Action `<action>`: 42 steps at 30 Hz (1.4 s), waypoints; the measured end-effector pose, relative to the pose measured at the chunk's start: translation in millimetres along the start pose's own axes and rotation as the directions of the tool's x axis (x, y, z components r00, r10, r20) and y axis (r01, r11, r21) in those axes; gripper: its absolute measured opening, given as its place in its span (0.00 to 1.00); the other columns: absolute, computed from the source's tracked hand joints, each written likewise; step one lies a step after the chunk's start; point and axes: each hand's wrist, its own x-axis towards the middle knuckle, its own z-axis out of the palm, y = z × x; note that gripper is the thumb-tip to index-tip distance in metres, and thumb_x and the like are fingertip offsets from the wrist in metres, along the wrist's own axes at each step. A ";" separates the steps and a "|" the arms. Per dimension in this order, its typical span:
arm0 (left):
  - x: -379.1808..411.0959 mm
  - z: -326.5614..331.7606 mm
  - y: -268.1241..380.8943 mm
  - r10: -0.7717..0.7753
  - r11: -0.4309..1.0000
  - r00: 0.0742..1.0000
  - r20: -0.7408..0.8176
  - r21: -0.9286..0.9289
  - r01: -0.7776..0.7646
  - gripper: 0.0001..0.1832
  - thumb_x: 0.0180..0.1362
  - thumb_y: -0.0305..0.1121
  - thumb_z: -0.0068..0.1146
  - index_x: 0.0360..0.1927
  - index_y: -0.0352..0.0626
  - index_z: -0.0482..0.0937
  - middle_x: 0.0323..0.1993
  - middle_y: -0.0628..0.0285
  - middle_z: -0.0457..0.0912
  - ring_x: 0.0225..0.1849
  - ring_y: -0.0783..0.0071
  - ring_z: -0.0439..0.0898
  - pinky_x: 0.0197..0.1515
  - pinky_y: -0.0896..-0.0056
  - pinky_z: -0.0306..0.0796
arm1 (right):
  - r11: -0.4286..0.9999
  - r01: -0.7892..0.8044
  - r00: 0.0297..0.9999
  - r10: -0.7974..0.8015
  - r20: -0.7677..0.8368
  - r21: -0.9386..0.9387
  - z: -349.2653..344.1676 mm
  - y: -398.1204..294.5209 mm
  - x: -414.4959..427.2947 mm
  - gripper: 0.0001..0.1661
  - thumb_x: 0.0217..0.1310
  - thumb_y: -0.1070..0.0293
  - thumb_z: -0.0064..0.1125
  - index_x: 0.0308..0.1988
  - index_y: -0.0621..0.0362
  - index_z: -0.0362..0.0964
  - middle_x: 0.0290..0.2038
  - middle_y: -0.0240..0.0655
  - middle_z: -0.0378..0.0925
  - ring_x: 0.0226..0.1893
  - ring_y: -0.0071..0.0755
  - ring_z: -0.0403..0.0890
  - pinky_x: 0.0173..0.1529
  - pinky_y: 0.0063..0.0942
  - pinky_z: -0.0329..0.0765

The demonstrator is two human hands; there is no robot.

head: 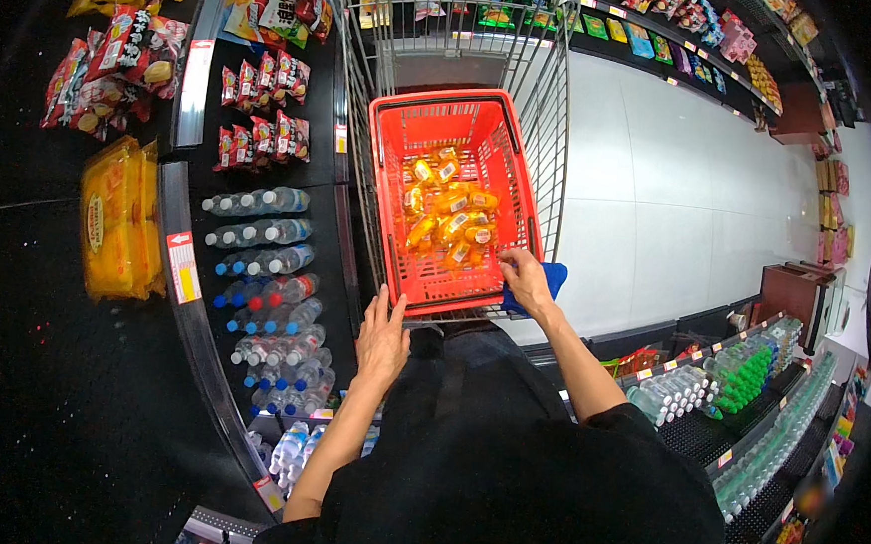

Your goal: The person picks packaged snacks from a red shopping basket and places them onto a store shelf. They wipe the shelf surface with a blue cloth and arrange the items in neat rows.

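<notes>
A red plastic shopping basket [514, 150] rests on a metal wire shopping cart [560, 130] in front of me. Several small orange-yellow packages with printed labels [454, 206] lie loose on its bottom. My left hand [383, 340] is at the basket's near left corner, fingers spread and nothing in it; whether the fingertips touch the rim is unclear. At the near right corner, my right hand [528, 281] has its fingers bent over the rim, beside a blue cloth [555, 279]. Its palm side is hidden, so I cannot tell whether it grips the rim or the cloth.
On the left, shelves hold plastic bottles [281, 233], red snack bags [264, 142] and large yellow packs [121, 219]. More bottles [743, 377] stand on shelves at the lower right. Snack shelves [644, 42] run along the far side, beyond the pale tiled floor [657, 196].
</notes>
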 end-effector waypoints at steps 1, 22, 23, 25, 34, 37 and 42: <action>4.8 3.2 0.1 0.009 0.999 1.000 0.002 0.039 -0.009 0.38 0.57 0.28 0.65 0.72 0.43 0.66 0.77 0.44 0.56 0.74 0.43 0.60 0.68 0.49 0.67 | 0.997 0.043 0.999 -0.043 0.007 -0.063 5.7 7.3 9.5 0.14 0.65 0.70 0.60 0.49 0.59 0.79 0.45 0.50 0.80 0.45 0.54 0.83 0.51 0.43 0.80; 1.8 27.9 1.2 -0.143 0.989 0.985 0.097 0.054 0.139 0.41 0.58 0.30 0.64 0.76 0.46 0.62 0.73 0.44 0.63 0.79 0.47 0.52 0.68 0.49 0.65 | 0.474 0.381 0.890 0.044 0.454 -0.794 104.0 91.2 121.0 0.21 0.73 0.59 0.43 0.52 0.49 0.82 0.77 0.45 0.53 0.73 0.53 0.59 0.67 0.59 0.65; 1.2 27.7 0.1 -0.140 0.990 0.986 0.087 0.048 0.136 0.41 0.58 0.30 0.64 0.76 0.46 0.62 0.73 0.44 0.63 0.79 0.46 0.52 0.68 0.49 0.65 | 0.483 0.382 0.888 0.043 0.457 -0.788 106.0 91.9 123.0 0.22 0.74 0.59 0.42 0.53 0.49 0.82 0.76 0.45 0.54 0.72 0.54 0.59 0.67 0.60 0.65; 0.0 28.9 0.0 -0.129 0.991 0.990 0.063 0.030 0.127 0.41 0.58 0.30 0.64 0.76 0.45 0.62 0.73 0.44 0.63 0.79 0.46 0.53 0.68 0.48 0.65 | 0.468 0.392 0.848 0.150 0.508 -0.792 96.7 71.5 127.6 0.24 0.72 0.57 0.46 0.58 0.52 0.79 0.73 0.42 0.60 0.72 0.50 0.60 0.66 0.52 0.67; 2.1 12.9 3.1 -0.112 0.976 0.990 -0.085 -0.198 0.094 0.38 0.60 0.33 0.66 0.73 0.42 0.65 0.73 0.43 0.63 0.76 0.43 0.59 0.72 0.47 0.60 | 0.977 -0.169 0.780 0.051 0.624 0.131 42.5 4.4 97.5 0.21 0.70 0.51 0.63 0.50 0.55 0.85 0.51 0.32 0.85 0.53 0.22 0.79 0.55 0.26 0.75; 7.3 -25.6 18.6 -0.130 0.879 0.981 -0.142 -0.475 0.047 0.41 0.59 0.36 0.69 0.74 0.42 0.63 0.72 0.44 0.63 0.74 0.45 0.63 0.72 0.51 0.62 | 0.908 -0.310 0.742 0.045 0.669 0.282 23.3 -72.4 52.5 0.22 0.70 0.50 0.64 0.54 0.53 0.84 0.54 0.31 0.84 0.54 0.25 0.80 0.54 0.26 0.76; -3.4 -47.3 23.2 -0.130 0.743 0.947 -0.293 -0.661 -0.103 0.39 0.59 0.30 0.69 0.73 0.42 0.65 0.68 0.47 0.69 0.70 0.50 0.70 0.70 0.58 0.66 | 0.746 -0.468 0.631 -0.093 0.770 0.473 29.4 -152.0 -15.9 0.22 0.74 0.55 0.57 0.61 0.51 0.78 0.57 0.33 0.80 0.57 0.28 0.80 0.61 0.31 0.80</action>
